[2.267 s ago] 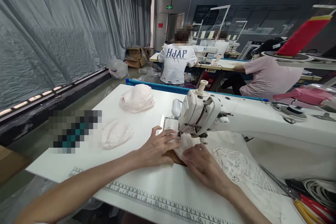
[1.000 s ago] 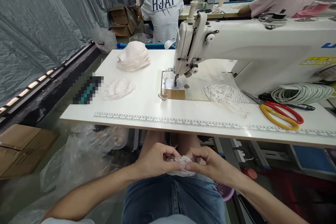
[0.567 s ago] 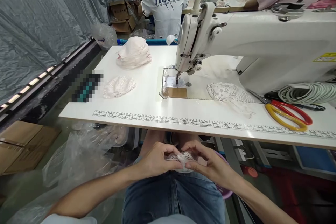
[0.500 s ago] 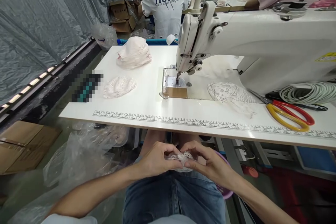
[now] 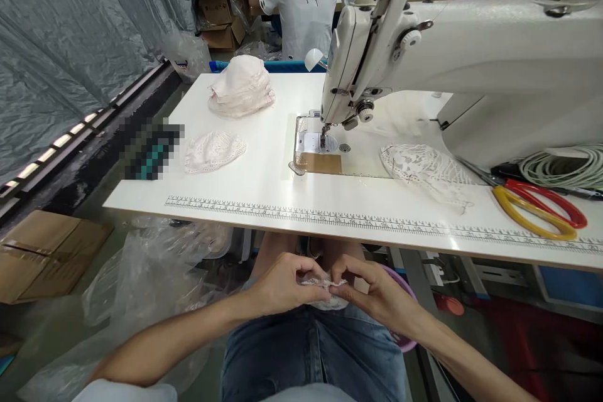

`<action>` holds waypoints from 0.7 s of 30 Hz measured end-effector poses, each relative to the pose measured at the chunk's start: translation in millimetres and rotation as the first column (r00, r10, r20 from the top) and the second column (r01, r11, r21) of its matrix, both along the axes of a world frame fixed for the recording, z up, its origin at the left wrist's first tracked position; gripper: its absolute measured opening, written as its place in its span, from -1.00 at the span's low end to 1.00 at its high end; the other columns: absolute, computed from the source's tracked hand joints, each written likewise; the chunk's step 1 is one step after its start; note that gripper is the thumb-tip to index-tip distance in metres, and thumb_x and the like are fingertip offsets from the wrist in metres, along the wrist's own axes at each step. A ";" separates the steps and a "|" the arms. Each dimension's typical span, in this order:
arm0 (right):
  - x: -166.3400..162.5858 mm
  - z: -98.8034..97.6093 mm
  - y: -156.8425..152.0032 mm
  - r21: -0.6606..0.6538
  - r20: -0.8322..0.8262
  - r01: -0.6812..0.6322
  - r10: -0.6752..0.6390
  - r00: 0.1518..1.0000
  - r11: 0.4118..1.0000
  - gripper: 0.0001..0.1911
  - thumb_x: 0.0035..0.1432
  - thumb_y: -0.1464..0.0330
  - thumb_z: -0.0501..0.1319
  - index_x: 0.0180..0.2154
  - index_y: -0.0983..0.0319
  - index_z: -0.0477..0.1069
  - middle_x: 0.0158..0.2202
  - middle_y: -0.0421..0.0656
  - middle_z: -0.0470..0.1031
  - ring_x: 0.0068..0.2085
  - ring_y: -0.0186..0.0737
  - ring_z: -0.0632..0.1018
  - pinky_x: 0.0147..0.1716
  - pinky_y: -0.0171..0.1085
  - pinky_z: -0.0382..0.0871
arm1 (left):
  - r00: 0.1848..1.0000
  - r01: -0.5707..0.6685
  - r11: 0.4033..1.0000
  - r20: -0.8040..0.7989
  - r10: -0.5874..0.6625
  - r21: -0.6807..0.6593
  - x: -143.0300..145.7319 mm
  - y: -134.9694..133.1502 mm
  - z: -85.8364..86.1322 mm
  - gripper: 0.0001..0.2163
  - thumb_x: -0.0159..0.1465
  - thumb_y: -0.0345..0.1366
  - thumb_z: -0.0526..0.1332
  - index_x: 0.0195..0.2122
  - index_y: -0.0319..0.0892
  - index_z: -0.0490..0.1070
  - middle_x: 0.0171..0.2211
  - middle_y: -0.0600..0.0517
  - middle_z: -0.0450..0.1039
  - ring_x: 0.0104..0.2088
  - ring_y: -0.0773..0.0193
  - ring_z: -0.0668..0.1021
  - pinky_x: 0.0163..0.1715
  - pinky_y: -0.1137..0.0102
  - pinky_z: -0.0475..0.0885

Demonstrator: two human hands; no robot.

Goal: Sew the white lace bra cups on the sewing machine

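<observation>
Over my lap, below the table's front edge, both hands pinch a small piece of white lace fabric. My left hand grips its left side between thumb and fingers. My right hand pinches the lace edge on the right, its fingertips close to the left ones. Part of the piece is hidden behind the fingers. On the table above lie a white lace piece at left, a stack of pale pink cup-shaped pieces behind it, and another lace piece right of the needle.
A white sewing machine stands on the white table, which has a printed ruler along its front. Scissors with red and yellow handles lie at right beside coiled cord. A co-worker in a white shirt sits beyond. Plastic bags lie at left.
My right thumb and fingertips have closed into a tighter pinch on the lace edge. My left hand has hardly moved. The camera view has shifted slightly.
</observation>
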State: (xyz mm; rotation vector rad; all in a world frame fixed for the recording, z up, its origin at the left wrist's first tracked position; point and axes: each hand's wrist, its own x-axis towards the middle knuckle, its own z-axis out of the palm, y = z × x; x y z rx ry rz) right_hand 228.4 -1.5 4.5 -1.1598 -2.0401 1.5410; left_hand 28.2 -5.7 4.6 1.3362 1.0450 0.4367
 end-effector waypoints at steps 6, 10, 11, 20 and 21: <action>-2.6 2.5 0.8 -0.014 -0.011 0.004 -0.004 1.000 1.000 -0.82 0.23 0.26 0.09 -0.39 0.20 0.27 -0.52 -0.30 0.21 -0.56 -0.42 0.16 -0.58 -0.39 0.02 | 1.000 0.001 1.000 -0.017 -0.001 0.010 -0.5 1.4 -1.0 -0.80 0.06 -0.24 0.30 -0.33 -0.26 0.53 -0.43 0.01 0.51 -0.44 0.33 0.45 -0.45 0.51 0.25; -2.5 0.1 2.3 -0.042 0.015 0.005 -0.005 1.000 0.999 -0.83 0.23 0.24 0.08 -0.36 0.19 0.24 -0.52 -0.31 0.21 -0.56 -0.41 0.17 -0.57 -0.39 0.03 | 0.998 0.011 0.999 -0.058 -0.009 0.030 -1.8 1.6 -4.1 -0.79 0.07 -0.23 0.29 -0.33 -0.26 0.53 -0.50 0.05 0.47 -0.49 0.36 0.41 -0.49 0.52 0.21; -2.2 -1.0 2.6 -0.039 0.023 0.005 -0.004 1.000 0.999 -0.83 0.24 0.24 0.07 -0.35 0.19 0.23 -0.51 -0.31 0.22 -0.55 -0.41 0.19 -0.57 -0.39 0.04 | 0.998 0.013 0.999 -0.067 -0.011 0.032 -2.0 1.8 -4.7 -0.79 0.07 -0.23 0.29 -0.32 -0.26 0.53 -0.50 0.05 0.47 -0.49 0.37 0.41 -0.49 0.52 0.21; -0.6 -8.1 3.7 -0.033 0.070 0.006 -0.004 0.998 0.999 -0.85 0.24 0.25 0.07 -0.33 0.19 0.20 -0.49 -0.30 0.23 -0.51 -0.38 0.23 -0.52 -0.37 0.07 | 0.999 0.029 0.999 -0.045 -0.027 0.030 -2.6 3.9 -9.0 -0.80 0.08 -0.25 0.29 -0.32 -0.25 0.53 -0.48 0.04 0.48 -0.48 0.36 0.40 -0.48 0.51 0.21; -0.3 -8.6 3.6 -0.039 0.067 0.003 -0.001 0.998 0.999 -0.84 0.24 0.25 0.07 -0.33 0.19 0.20 -0.49 -0.30 0.24 -0.50 -0.37 0.23 -0.52 -0.37 0.07 | 0.998 0.028 0.999 -0.049 -0.026 0.034 -2.7 3.9 -9.8 -0.80 0.08 -0.25 0.29 -0.31 -0.25 0.53 -0.49 0.05 0.47 -0.49 0.38 0.39 -0.49 0.51 0.19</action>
